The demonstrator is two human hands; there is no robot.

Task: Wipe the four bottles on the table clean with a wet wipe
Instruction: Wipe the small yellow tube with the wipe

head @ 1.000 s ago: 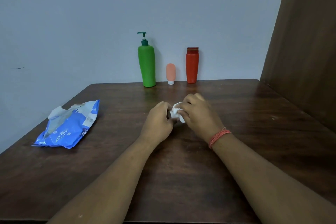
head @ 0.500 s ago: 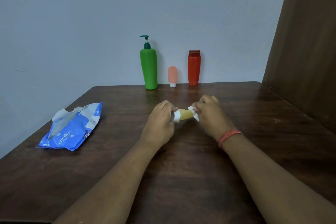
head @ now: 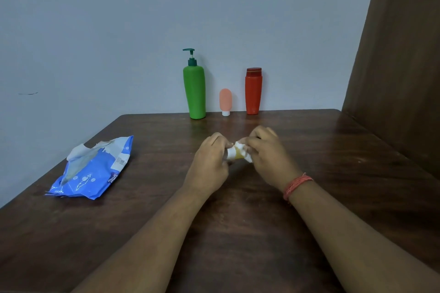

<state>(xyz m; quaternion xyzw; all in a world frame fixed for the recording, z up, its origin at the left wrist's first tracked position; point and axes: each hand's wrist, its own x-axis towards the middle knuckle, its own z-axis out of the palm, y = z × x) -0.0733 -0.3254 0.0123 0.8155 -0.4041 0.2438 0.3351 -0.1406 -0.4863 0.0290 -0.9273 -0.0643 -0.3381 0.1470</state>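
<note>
I see a small yellow bottle (head: pixel 238 154) held sideways just above the middle of the table (head: pixel 250 233), between the two hands. Only a short band of its yellow body shows; its white cap end points toward my left. The left hand (head: pixel 210 167) has its fingers curled round that cap end and grips it. The right hand (head: pixel 269 158) pinches a crumpled white wet wipe (head: pixel 245 153) against the bottle's body, the wipe bunched over the other end and hiding most of it. A red thread band (head: pixel 296 184) sits on the right wrist.

At the far edge of the table, against the pale wall (head: pixel 119 31), three more bottles stand upright in a row: a tall green pump bottle (head: pixel 194 93) on the left, a small peach tube (head: pixel 225 100) standing on its white cap in the middle, and a red bottle (head: pixel 253 91) with a red lid on the right. They stand near each other but apart.

Well off to the left, near the table's left edge, lies a blue wipes pack (head: pixel 91 172), its top flap torn open and crumpled. A brown panel (head: pixel 404 66) rises along the right side.
</note>
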